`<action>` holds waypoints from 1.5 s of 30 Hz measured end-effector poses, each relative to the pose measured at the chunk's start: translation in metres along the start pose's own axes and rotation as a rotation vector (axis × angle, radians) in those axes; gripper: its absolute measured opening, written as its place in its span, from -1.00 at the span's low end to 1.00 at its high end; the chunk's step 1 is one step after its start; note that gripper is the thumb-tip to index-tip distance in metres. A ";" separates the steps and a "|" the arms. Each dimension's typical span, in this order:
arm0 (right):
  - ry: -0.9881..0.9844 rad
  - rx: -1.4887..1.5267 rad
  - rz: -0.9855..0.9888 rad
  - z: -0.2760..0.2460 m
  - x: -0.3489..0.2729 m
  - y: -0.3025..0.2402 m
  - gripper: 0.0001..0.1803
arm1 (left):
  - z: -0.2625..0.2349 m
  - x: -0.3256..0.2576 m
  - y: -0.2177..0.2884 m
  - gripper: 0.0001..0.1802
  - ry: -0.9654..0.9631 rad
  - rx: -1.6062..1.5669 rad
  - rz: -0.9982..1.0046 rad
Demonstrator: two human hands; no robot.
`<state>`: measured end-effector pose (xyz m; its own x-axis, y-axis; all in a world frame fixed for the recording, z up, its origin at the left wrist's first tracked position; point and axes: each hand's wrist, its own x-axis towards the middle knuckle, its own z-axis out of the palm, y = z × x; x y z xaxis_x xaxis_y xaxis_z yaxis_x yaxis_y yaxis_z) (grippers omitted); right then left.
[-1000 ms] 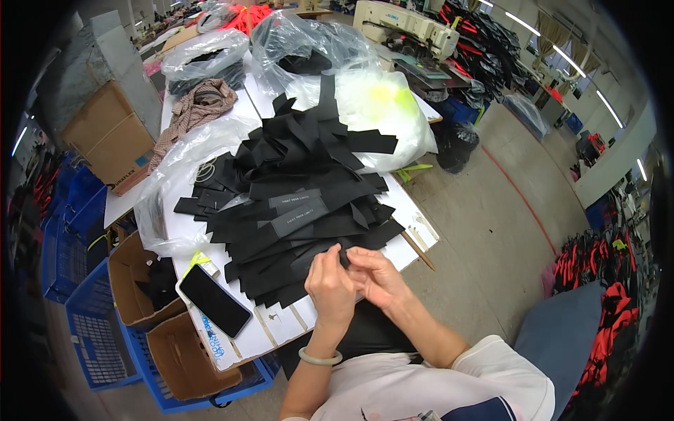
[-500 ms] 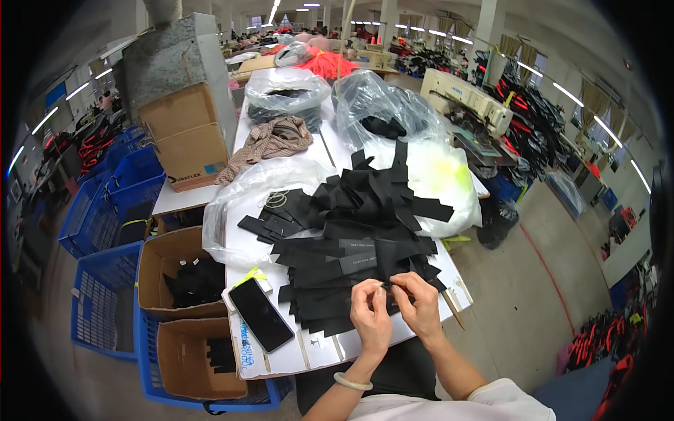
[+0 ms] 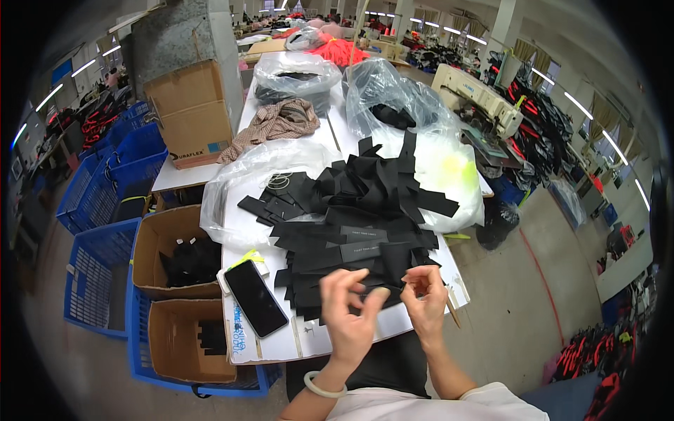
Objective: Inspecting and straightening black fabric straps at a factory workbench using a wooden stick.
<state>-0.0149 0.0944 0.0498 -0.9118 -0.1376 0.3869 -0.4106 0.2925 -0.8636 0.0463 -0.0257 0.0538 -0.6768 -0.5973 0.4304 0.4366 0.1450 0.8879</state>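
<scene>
My left hand [image 3: 349, 316] is raised above the near edge of the pile of black fabric strips [image 3: 319, 263], its thumb and fingers apart and nothing visible between them. Close by, my right hand [image 3: 426, 309] pinches the end of a black strip [image 3: 397, 263] that runs up onto the pile. The fingertips partly hide that end. Flat strips lie overlapped at the front, two of them with pale print, and a looser heap of strips [image 3: 368, 179] rises behind. Shorter cut pieces [image 3: 270, 207] sit to the left, with pale rubber bands [image 3: 279, 181] on them.
A black phone [image 3: 256, 298] lies at the table's [image 3: 316, 344] left edge. Below stand a blue crate [image 3: 137, 347] and cardboard boxes [image 3: 193, 309] holding black pieces. Clear plastic bags [image 3: 295, 74] and a checked cloth [image 3: 281, 126] are farther back; a sewing machine [image 3: 477, 98] stands at right.
My left hand has let go of the strip end and moved left, its fingers spreading. My right hand has stayed at the strip, and the whole view has shifted slightly.
</scene>
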 end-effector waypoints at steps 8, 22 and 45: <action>-0.080 -0.045 -0.288 0.008 -0.004 -0.017 -0.79 | 0.011 -0.025 -0.026 -0.88 0.006 -0.324 -0.209; 0.022 -0.034 -0.263 0.018 -0.008 -0.017 -0.75 | 0.012 -0.019 -0.034 -0.95 -0.015 -0.255 -0.255; -0.214 0.757 0.427 0.012 -0.013 0.018 -0.82 | 0.010 -0.030 -0.053 -0.85 -0.027 -0.447 -0.459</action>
<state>-0.0102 0.0905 0.0254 -0.9345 -0.3555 -0.0195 0.1462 -0.3332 -0.9314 0.0373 -0.0082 -0.0048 -0.8655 -0.4998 0.0314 0.2999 -0.4670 0.8319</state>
